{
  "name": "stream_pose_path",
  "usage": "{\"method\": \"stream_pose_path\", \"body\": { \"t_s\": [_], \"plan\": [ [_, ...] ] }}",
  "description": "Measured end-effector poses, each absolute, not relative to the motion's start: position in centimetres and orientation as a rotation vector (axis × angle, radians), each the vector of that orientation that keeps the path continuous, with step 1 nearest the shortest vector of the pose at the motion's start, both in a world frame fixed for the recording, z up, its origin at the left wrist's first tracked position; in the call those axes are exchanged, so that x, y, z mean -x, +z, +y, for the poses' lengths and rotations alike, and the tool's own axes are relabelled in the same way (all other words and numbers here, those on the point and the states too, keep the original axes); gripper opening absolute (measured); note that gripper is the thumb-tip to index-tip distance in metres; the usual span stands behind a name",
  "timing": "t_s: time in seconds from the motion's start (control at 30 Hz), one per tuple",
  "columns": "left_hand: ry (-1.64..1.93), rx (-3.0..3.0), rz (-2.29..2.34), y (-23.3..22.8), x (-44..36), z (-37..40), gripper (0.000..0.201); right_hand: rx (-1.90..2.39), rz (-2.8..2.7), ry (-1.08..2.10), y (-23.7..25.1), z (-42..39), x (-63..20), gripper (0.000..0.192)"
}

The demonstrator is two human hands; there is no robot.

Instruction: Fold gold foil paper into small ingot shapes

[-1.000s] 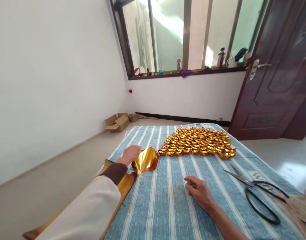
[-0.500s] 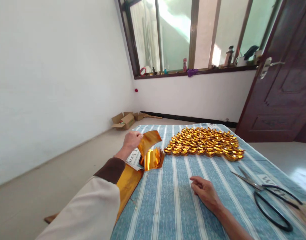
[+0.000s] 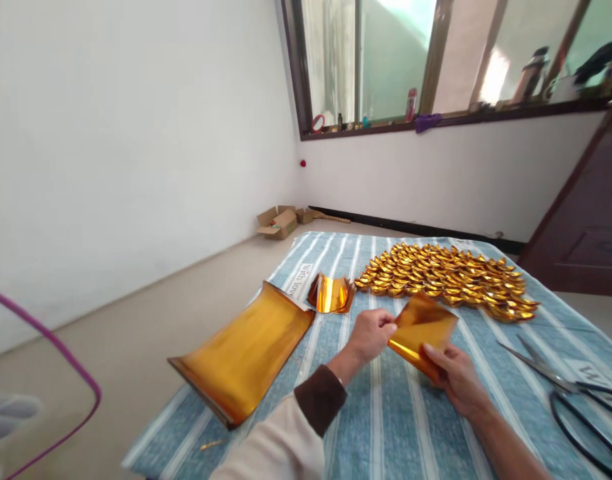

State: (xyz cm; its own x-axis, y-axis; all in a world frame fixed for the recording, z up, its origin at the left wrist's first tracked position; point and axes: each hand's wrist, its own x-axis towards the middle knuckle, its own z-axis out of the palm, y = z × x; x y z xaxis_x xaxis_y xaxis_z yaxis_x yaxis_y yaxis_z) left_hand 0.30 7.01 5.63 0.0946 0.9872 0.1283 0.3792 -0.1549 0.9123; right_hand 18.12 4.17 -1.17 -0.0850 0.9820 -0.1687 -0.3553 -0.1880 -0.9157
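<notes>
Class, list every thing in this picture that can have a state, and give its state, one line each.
Gold foil sheet: flat, lifted, held by both hands.
Left hand: pinching the sheet's left edge.
Right hand: gripping the sheet's near corner.
Small foil stack: curled, lying on the cloth.
Large foil stack: lying, overhanging the table's left edge.
Folded gold ingots: folded, laid out in rows.
Scissors: lying, blades apart.
Cardboard box: flaps open.

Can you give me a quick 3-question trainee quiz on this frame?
1. True or false: both hands hold one gold foil sheet.
2. What lies at the table's right edge? A) scissors B) a cup C) a tape roll
3. Which lies nearer the folded gold ingots: the small curled foil pile or the large foil stack?

Key: 1 true: left hand, right hand. 2 A, scissors. 3 the small curled foil pile.
</notes>
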Motion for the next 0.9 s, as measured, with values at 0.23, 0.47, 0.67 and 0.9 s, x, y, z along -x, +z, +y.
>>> {"method": "stream_pose_path", "body": {
  "t_s": [0.23, 0.47, 0.67, 0.9],
  "plan": [
    [0.967, -1.496, 1.339, 2.4, -0.2, 6.0, 0.009, 1.012, -0.833, 1.621, -0.1, 3.9, -18.9, 0.038],
    [0.963, -1.348, 1.239, 2.5, 0.6, 5.8, 0.019, 1.01, -0.824, 1.705, 0.4, 3.6, -18.6, 0.033],
    [0.982, -1.232, 1.173, 2.8, 0.7, 5.8, 0.03, 1.029, -0.851, 1.729, 0.4, 3.7, -18.6, 0.039],
    [1.069, -1.088, 1.219, 1.9, 1.0, 5.8, 0.034, 1.057, -1.038, 1.662, 0.1, 4.1, -19.3, 0.032]
  ]
}}
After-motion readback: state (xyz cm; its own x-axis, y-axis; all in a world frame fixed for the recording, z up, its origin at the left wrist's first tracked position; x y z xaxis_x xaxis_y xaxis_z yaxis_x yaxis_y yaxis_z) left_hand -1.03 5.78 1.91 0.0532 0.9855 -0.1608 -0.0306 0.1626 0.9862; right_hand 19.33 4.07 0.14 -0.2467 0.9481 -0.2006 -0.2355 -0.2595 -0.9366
